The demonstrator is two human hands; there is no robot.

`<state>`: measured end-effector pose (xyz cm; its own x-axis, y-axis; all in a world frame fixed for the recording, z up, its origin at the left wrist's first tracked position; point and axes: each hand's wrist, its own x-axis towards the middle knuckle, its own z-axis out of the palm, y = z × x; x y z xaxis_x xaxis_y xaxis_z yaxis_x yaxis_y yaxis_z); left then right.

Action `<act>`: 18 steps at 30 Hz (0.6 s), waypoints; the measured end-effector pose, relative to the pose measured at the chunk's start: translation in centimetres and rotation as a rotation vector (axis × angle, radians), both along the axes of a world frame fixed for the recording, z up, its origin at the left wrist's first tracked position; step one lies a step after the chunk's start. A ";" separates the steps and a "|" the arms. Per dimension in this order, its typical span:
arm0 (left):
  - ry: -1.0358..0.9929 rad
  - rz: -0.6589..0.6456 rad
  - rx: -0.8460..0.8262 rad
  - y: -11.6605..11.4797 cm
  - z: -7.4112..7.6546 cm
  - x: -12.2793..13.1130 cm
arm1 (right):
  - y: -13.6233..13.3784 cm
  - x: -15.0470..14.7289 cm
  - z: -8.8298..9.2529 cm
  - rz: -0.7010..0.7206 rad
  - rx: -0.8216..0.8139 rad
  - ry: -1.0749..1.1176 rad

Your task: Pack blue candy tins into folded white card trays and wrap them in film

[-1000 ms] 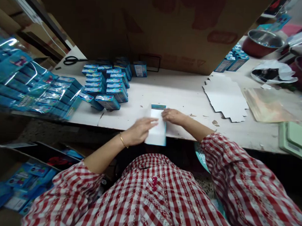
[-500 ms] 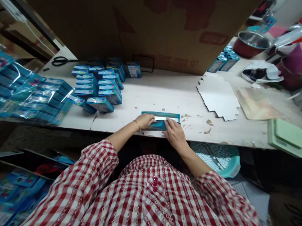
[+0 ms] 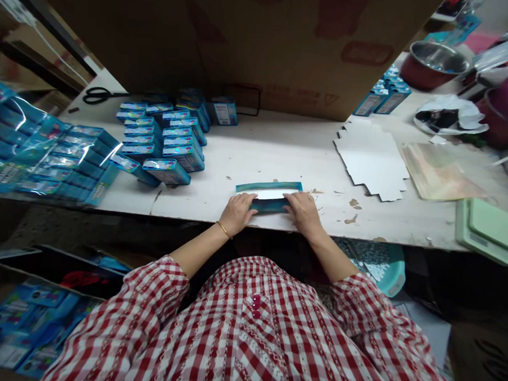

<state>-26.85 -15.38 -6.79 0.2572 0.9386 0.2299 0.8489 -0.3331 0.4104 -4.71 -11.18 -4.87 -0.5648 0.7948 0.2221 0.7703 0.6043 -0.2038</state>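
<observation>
A blue cardboard tray with a white inside (image 3: 268, 186) lies on the table near its front edge, straight in front of me. My left hand (image 3: 237, 212) grips the left part of its near wall, thumb and fingers pinched over the edge. On the other side my right hand (image 3: 304, 214) pinches the same wall toward its right end. The near wall stands partly raised between the hands. To the right lies a stack of flat white die-cut cardboard sheets (image 3: 371, 159).
Small blue boxes (image 3: 170, 171) stand in rows at left, beside wrapped boxes (image 3: 70, 165) and scissors (image 3: 98, 95). A large carton (image 3: 226, 49) rises behind. A green scale (image 3: 490, 226), plastic bags (image 3: 446, 168) and a pot (image 3: 431, 66) are at right; a turquoise basin (image 3: 396, 270) is below.
Both hands have moved apart along the tray's near wall, the left one to the left and the right one to the right. More of the white inside shows between them.
</observation>
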 end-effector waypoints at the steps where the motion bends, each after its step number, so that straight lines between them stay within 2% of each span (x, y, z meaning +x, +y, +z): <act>1: -0.046 -0.009 -0.017 0.2 0.3 -0.1 | 0.5 0.1 0.3 0.010 -0.071 0.021; 5: -0.103 -0.019 -0.121 0.6 0.8 -0.3 | 1.9 0.7 0.8 0.104 -0.335 0.070; 7: -0.102 -0.064 -0.170 0.6 0.7 -0.4 | 2.2 0.8 0.9 0.149 -0.464 0.047; 9: -0.069 -0.098 -0.141 0.5 0.6 -0.3 | 2.2 0.8 0.9 0.156 -0.490 -0.012; 10: -0.029 -0.080 -0.092 0.4 0.5 -0.3 | 2.0 0.7 1.0 0.152 -0.434 -0.046; 14: 0.163 0.015 0.079 -0.4 -0.1 0.2 | -0.1 0.3 1.0 0.178 -0.048 -0.127; 18: 0.241 -0.121 0.107 -1.2 -1.0 0.5 | -2.3 0.4 -0.3 0.200 0.097 -0.172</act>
<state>-26.39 -16.60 -7.76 0.4251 0.8715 0.2446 0.8690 -0.4685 0.1593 -4.33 -13.48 -5.21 -0.7445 0.6432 0.1790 0.6517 0.7583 -0.0143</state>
